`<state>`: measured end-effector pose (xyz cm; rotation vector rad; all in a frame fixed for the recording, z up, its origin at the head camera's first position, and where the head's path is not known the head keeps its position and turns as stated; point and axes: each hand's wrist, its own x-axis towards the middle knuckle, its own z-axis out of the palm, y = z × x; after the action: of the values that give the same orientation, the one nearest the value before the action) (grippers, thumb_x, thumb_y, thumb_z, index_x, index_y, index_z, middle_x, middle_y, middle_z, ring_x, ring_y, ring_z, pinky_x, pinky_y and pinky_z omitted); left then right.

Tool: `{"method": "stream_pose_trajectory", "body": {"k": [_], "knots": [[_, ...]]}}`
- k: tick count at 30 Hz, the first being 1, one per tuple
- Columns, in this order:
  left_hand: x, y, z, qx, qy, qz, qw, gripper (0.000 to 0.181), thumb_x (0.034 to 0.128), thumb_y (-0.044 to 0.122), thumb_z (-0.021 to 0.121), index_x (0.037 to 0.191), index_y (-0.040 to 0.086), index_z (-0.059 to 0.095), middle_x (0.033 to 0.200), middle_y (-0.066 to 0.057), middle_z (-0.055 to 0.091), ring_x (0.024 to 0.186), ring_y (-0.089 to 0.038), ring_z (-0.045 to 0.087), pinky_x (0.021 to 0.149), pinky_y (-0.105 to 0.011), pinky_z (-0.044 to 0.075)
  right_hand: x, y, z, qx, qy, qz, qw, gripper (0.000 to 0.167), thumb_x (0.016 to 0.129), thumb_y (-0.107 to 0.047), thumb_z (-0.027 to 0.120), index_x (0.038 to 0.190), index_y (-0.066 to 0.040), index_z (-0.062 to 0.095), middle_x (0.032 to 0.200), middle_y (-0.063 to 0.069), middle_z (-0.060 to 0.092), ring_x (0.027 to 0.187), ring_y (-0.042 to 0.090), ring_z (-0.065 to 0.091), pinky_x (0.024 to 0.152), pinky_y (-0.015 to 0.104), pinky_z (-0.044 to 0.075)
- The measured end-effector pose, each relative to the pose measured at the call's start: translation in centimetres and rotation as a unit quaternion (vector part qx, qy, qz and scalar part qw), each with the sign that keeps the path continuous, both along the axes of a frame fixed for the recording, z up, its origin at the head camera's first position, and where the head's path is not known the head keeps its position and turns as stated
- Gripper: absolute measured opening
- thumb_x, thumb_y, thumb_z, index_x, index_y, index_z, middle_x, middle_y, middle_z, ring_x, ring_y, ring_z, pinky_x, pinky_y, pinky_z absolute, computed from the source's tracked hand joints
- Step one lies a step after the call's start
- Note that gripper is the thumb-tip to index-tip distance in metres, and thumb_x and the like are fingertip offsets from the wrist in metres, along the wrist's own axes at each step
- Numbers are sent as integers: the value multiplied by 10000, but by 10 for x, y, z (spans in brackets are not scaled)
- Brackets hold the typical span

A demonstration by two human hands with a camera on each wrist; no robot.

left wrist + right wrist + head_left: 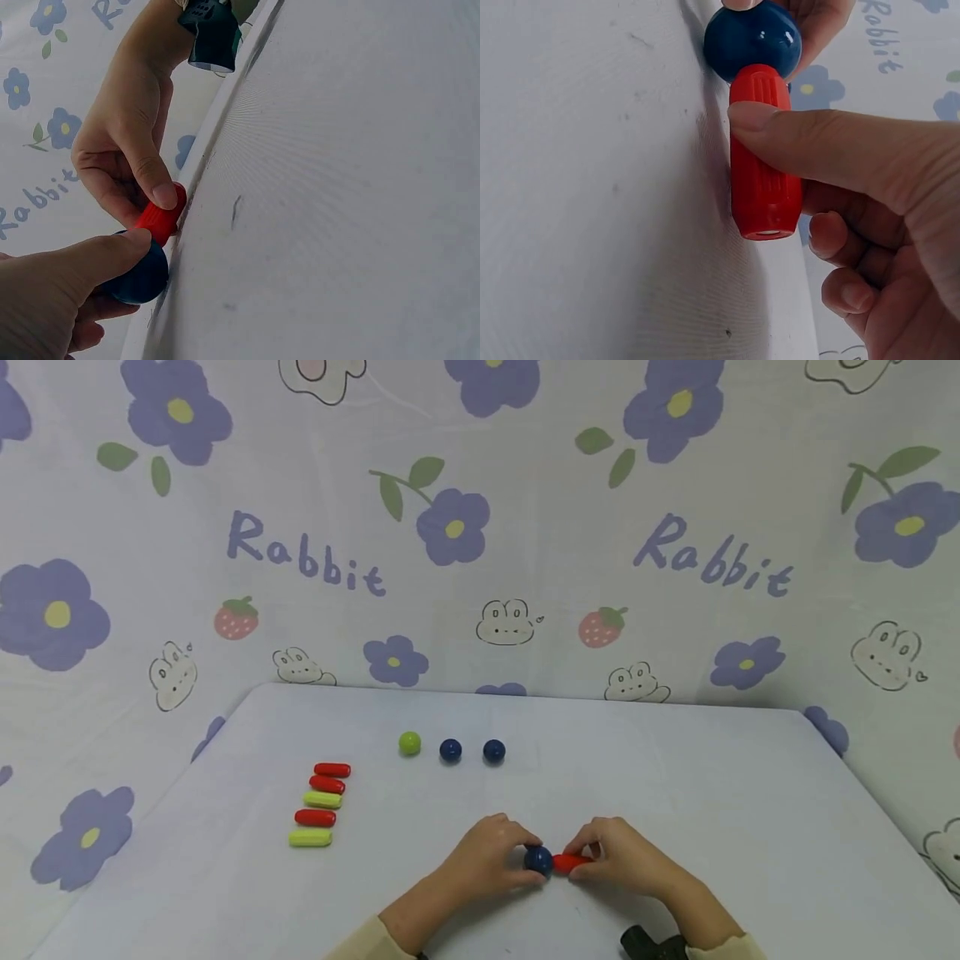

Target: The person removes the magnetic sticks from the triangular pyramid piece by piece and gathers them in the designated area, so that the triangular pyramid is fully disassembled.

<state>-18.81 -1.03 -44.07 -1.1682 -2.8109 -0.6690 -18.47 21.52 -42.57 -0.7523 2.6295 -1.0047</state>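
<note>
Near the front middle of the white table, my left hand [483, 862] pinches a dark blue ball [537, 861] between thumb and fingers. My right hand [624, 857] grips a short red rod [567, 864], thumb on one side and fingers on the other. One tip of the rod meets the right side of the ball. In the right wrist view the ribbed red rod [766, 187] touches the glossy ball [754, 43], and a pale disc shows in its free end. The left wrist view has the thumb over part of the ball [142, 279].
At the back stand a green ball [409, 743] and two dark blue balls, one left [451, 751] and one right [494, 752]. A column of red rods [315, 817] and yellow-green rods [311, 837] lies on the left. Behind the table [675, 760] hangs a patterned cloth [525, 552].
</note>
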Motion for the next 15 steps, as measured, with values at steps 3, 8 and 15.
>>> {"method": "stream_pose_trajectory", "body": {"k": [3, 8, 15], "knots": [[0, 0, -2, 24, -48, 10, 10000, 410, 774, 411, 729, 1089, 152, 685, 1010, 74, 700, 847, -31, 535, 770, -151, 427, 1, -1, 0, 19, 55, 26, 10000, 221, 749, -217, 769, 906, -64, 739, 780, -41, 647, 661, 43, 432, 561, 189, 373], [0, -1, -5, 98, -111, -23, 9999, 411, 779, 412, 724, 1089, 144, 685, 1005, 65, 702, 838, -34, 534, 758, -146, 427, 1, -1, -1, 19, 117, 125, 9999, 221, 757, -221, 763, 909, -63, 738, 785, -44, 652, 659, 29, 430, 559, 189, 377], [-1, -3, -7, 195, -228, 15, 9995, 400, 786, 406, 718, 1091, 149, 683, 1003, 67, 698, 839, -32, 536, 767, -152, 431, -1, 0, -3, 104, 116, 150, 9998, 207, 769, -225, 753, 920, -84, 740, 785, -57, 652, 667, 19, 438, 576, 184, 386]]}}
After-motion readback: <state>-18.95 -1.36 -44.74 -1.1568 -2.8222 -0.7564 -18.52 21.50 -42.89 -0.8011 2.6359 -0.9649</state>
